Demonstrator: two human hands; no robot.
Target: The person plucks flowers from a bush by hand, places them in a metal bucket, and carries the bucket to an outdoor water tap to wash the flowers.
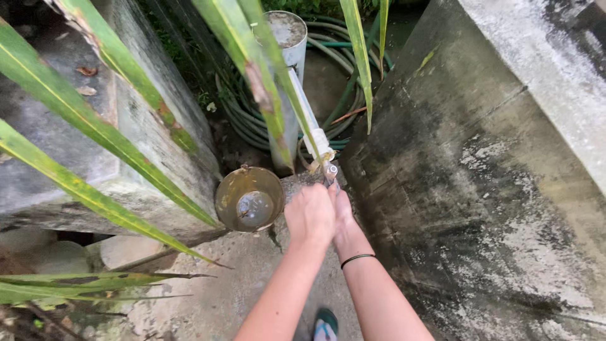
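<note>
My left hand point(309, 215) and my right hand point(343, 211) are pressed together just below a small metal tap point(329, 172) at the end of a white pipe point(307, 117). The pipe slants down from a grey post point(291, 60). The left hand is curled into a loose fist, and the right hand lies partly hidden behind it, with a black band on its wrist. Whether either hand holds anything cannot be seen. A rusty round metal bowl point(249, 199) sits on the ground directly left of the hands.
A coiled green hose point(344, 82) lies behind the post. A stained concrete wall point(480, 164) rises on the right, a concrete block point(82, 145) on the left. Long green leaves point(95, 136) hang across the left and top. My sandalled foot point(326, 325) stands on the concrete ground.
</note>
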